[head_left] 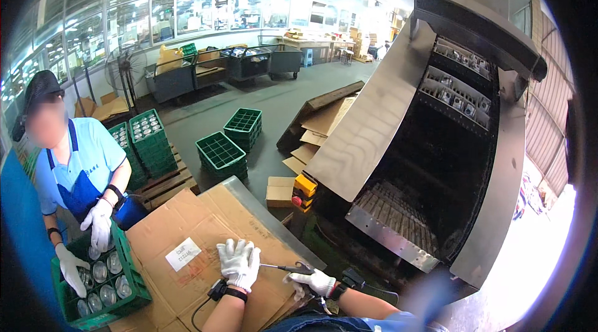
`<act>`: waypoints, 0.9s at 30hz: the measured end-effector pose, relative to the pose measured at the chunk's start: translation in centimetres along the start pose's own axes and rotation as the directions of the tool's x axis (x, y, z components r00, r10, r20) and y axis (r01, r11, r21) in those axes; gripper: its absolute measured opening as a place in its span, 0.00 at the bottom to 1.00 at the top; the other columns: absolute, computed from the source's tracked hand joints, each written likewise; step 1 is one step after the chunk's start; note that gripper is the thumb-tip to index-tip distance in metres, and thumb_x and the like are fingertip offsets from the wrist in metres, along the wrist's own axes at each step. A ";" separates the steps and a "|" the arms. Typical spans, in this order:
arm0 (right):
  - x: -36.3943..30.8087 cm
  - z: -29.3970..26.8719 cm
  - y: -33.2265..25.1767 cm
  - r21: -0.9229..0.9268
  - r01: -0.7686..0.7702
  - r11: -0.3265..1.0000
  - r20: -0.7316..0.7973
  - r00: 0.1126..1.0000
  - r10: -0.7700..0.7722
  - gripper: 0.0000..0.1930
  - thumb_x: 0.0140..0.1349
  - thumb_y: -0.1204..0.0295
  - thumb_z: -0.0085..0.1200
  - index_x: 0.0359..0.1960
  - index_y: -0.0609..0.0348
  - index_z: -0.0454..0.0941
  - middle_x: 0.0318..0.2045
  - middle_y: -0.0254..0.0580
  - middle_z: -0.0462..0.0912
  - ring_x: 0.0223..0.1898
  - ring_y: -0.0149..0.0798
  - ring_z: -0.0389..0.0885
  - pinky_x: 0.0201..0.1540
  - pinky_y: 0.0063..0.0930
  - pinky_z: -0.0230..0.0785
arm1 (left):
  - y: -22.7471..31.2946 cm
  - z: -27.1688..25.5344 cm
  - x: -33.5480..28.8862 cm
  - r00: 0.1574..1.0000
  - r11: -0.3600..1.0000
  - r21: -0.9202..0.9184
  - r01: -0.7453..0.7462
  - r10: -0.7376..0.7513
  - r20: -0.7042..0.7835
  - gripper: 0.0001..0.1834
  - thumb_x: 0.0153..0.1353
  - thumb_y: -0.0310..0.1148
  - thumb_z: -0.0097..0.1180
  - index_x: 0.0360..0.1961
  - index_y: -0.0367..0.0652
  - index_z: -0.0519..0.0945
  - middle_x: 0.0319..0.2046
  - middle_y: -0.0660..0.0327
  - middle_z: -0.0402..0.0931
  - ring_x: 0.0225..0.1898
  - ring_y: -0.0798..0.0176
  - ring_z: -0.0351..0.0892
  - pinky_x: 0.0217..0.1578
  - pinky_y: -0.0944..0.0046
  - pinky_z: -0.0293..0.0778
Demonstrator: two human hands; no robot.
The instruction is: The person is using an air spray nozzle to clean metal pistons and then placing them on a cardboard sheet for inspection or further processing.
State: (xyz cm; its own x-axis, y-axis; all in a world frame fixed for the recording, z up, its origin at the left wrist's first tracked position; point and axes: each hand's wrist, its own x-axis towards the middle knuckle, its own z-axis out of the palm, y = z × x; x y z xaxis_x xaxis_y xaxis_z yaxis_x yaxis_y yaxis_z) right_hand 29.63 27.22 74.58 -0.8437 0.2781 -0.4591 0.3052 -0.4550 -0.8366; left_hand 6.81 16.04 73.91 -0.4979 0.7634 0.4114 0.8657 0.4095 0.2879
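Observation:
My left hand [238,263], in a white knit glove, is over the brown cardboard sheet [212,220] with its fingers apart and nothing seen in it. To its right, my right hand [316,281], also gloved, is closed around an air blow gun [298,268]. The gun's thin metal nozzle points left, its tip beside the left glove. Part of its grip is hidden by my fingers. A white paper label [183,254] is on the cardboard, left of my left hand.
At left, a co-worker [81,157] in white gloves reaches into a green crate [138,294] of glass pieces. A large metal conveyor machine [374,145] stands at right, a yellow stop-button box [303,192] on its near corner. Green crates [221,151] stand on the floor ahead.

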 end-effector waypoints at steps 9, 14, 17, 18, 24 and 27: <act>-0.1 0.2 -0.5 0.042 0.004 0.999 0.045 0.999 -0.006 0.18 0.70 0.57 0.57 0.47 0.62 0.82 0.19 0.30 0.75 0.20 0.29 0.76 0.28 0.29 0.76 | -0.2 0.5 -0.2 1.000 1.000 0.013 -0.006 0.006 -0.027 0.18 0.65 0.50 0.50 0.41 0.51 0.83 0.47 0.65 0.79 0.55 0.50 0.66 0.63 0.38 0.53; -0.4 0.5 -1.0 0.101 -0.026 0.995 0.066 0.998 0.019 0.18 0.69 0.58 0.57 0.47 0.62 0.81 0.18 0.31 0.75 0.19 0.30 0.77 0.29 0.31 0.78 | -0.2 0.5 -0.2 1.000 1.000 -0.008 0.008 -0.008 -0.018 0.18 0.65 0.49 0.50 0.41 0.51 0.84 0.48 0.65 0.79 0.57 0.50 0.65 0.65 0.37 0.52; -0.5 0.6 -1.0 0.094 -0.022 0.995 0.067 0.998 0.016 0.18 0.69 0.58 0.57 0.47 0.62 0.82 0.18 0.31 0.75 0.19 0.30 0.77 0.29 0.30 0.78 | -0.2 0.4 -0.2 1.000 0.999 -0.023 0.024 -0.024 0.014 0.18 0.65 0.49 0.50 0.41 0.51 0.84 0.48 0.66 0.79 0.58 0.49 0.65 0.66 0.36 0.51; -0.5 0.6 -1.0 0.095 -0.016 0.995 0.068 0.998 0.010 0.18 0.69 0.58 0.57 0.47 0.62 0.82 0.18 0.31 0.76 0.20 0.30 0.78 0.29 0.30 0.77 | -0.4 0.6 -0.2 1.000 1.000 -0.012 0.017 -0.017 -0.006 0.18 0.65 0.49 0.50 0.41 0.50 0.85 0.48 0.66 0.80 0.57 0.50 0.65 0.65 0.37 0.52; -0.2 0.4 -0.6 0.062 -0.019 0.998 0.037 0.999 0.016 0.18 0.69 0.58 0.57 0.47 0.63 0.82 0.19 0.31 0.77 0.20 0.30 0.78 0.27 0.28 0.76 | -0.1 0.2 -0.2 0.997 1.000 0.001 -0.005 0.005 -0.082 0.17 0.64 0.48 0.51 0.39 0.50 0.85 0.46 0.66 0.80 0.56 0.52 0.67 0.65 0.39 0.53; -0.2 0.3 -0.5 0.073 -0.033 0.997 0.019 0.999 0.031 0.18 0.69 0.59 0.58 0.47 0.63 0.82 0.19 0.31 0.77 0.20 0.31 0.78 0.27 0.28 0.76 | -0.1 0.2 -0.2 0.995 1.000 0.007 -0.010 0.010 -0.094 0.16 0.64 0.47 0.51 0.39 0.50 0.85 0.46 0.66 0.80 0.55 0.52 0.67 0.65 0.40 0.54</act>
State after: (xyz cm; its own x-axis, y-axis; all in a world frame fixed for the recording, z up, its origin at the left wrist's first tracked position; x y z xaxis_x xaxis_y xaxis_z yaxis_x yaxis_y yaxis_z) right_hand 29.50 27.14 75.12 -0.8418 0.2478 -0.4795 0.2995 -0.5245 -0.7969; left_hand 6.88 15.92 73.65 -0.4918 0.7169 0.4941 0.8707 0.4055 0.2782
